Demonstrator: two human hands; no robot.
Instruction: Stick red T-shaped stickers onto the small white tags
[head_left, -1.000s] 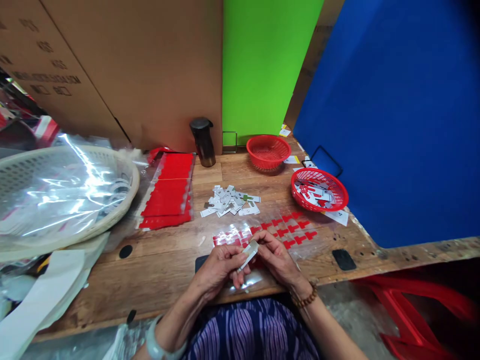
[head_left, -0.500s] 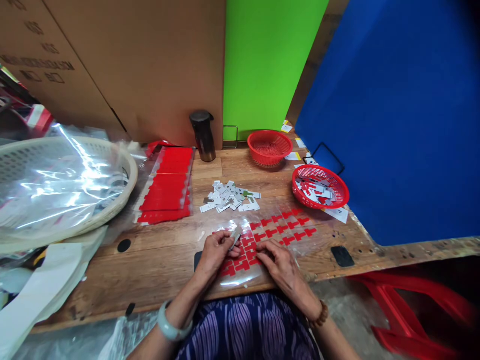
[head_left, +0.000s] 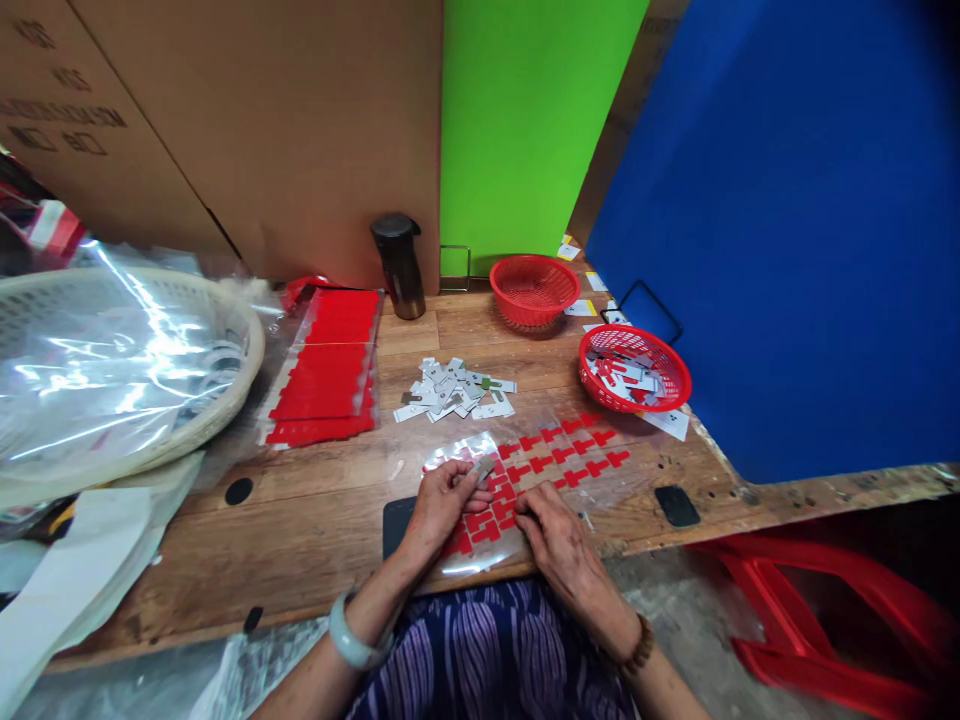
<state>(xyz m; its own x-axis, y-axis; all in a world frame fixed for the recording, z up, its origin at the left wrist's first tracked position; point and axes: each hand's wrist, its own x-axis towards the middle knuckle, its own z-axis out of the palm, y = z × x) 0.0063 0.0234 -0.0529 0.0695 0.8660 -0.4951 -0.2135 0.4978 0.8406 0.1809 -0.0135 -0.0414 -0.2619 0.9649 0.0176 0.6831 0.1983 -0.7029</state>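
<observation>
My left hand [head_left: 441, 508] is closed, pinching a small grey-and-white card tag [head_left: 483, 468] between thumb and fingers. Beneath both hands lies a clear plastic sheet [head_left: 480, 448] bearing rows of red T-shaped stickers [head_left: 540, 464]. My right hand [head_left: 556, 532] is closed too, its thumb and fingertips pressed together at the edge of a red sticker; whatever is between them is too small to make out. Just beyond the sheet, a loose pile of similar card tags [head_left: 456, 388] rests on the wooden table [head_left: 315, 520].
A red basket [head_left: 679, 392] with tags stands at the right, another red basket [head_left: 534, 290] farther back. Behind the pile is a dark bottle [head_left: 401, 268]. Stacked red sheets [head_left: 322, 380] lie left of it, beside a large white basket [head_left: 251, 370]. A blue panel [head_left: 795, 260] borders the right.
The view has shifted slightly. My left hand still holds the tag, now turned a little to the right. My right hand stays at the sheet, its fingers slightly more bunched.
</observation>
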